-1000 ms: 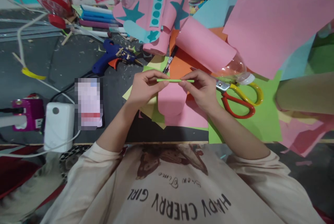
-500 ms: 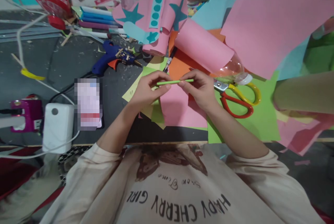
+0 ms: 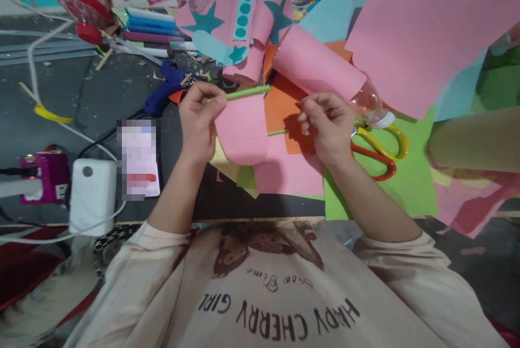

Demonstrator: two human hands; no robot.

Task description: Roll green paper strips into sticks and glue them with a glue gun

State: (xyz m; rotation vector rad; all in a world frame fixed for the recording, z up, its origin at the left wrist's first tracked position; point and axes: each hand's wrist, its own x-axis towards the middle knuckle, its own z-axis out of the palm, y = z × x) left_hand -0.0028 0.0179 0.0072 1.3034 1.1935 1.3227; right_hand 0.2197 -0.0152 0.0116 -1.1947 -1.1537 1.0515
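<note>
My left hand [image 3: 202, 120] is closed, pinching a rounded pink paper piece [image 3: 242, 137] by its upper left corner. Along the top of that piece runs a narrow green paper edge [image 3: 248, 92]. To the right, apart from it, my right hand [image 3: 327, 123] has its fingers curled and the thumb pressed against them; whatever they hold, if anything, is hidden. Beneath both hands lie orange paper [image 3: 298, 145] and a pink sheet [image 3: 288, 175]. By my right wrist are scissors [image 3: 384, 166] with red and yellow handles, partly covered by the hand.
A blue glue gun [image 3: 164, 88] lies beyond my left hand, near a phone [image 3: 138, 158] and a white power bank [image 3: 92, 196]. A pink-wrapped bottle [image 3: 319, 64] and a decorated pink tube model [image 3: 244, 61] are at the back. Large pink paper [image 3: 422, 39] spreads right.
My hands have moved apart. The left has gone left and up with the paper piece, turning its pink face into view. My right hand has let go of it and moved right.
</note>
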